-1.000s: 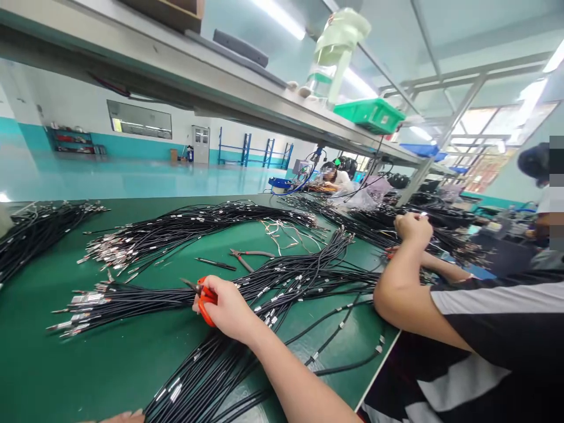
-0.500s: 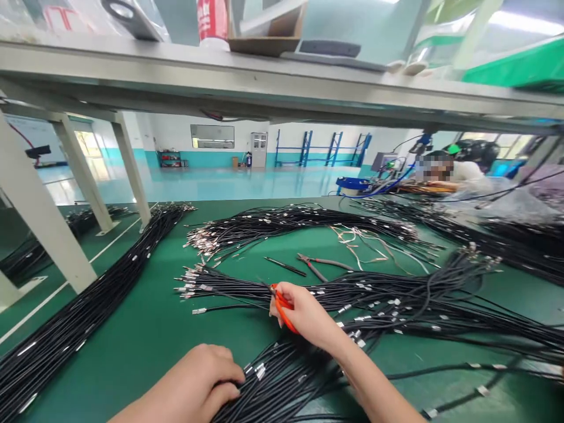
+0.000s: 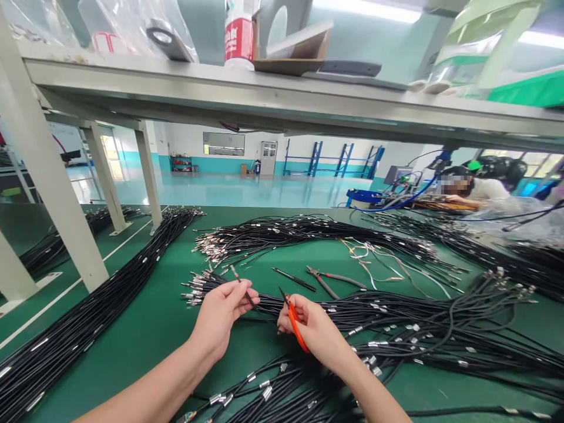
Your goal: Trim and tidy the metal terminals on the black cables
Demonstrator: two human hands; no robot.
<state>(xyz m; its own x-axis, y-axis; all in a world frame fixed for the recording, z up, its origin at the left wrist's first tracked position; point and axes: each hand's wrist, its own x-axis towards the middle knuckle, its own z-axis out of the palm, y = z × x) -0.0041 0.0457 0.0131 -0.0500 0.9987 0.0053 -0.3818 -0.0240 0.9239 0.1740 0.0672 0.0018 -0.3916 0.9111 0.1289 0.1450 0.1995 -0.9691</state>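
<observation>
My left hand (image 3: 220, 314) is closed in a pinch on a thin black cable (image 3: 251, 298), whose pale tip points up and away past the thumb. My right hand (image 3: 315, 329) grips orange-handled scissors (image 3: 296, 324), with the dark blades pointing up and to the left. A small gap separates the two hands. Beneath them runs a middle bundle of black cables (image 3: 352, 305) with bare metal ends on the left. Nearer to me lies another bundle of black cables (image 3: 264, 405) with silvery labels.
Behind my hands lie pliers (image 3: 328, 279), a black pen-like tool (image 3: 293, 279) and loose pale wires (image 3: 374, 258). A far cable bundle (image 3: 299, 229) curves beyond them. Shelf posts (image 3: 66, 217) stand at the left, under a loaded shelf (image 3: 264, 97). A co-worker (image 3: 484, 191) sits at the back right.
My left hand has risen from the near bundle to the middle one and now pinches a cable. My right hand, still holding the scissors, has shifted slightly right and down. The view has shifted too.
</observation>
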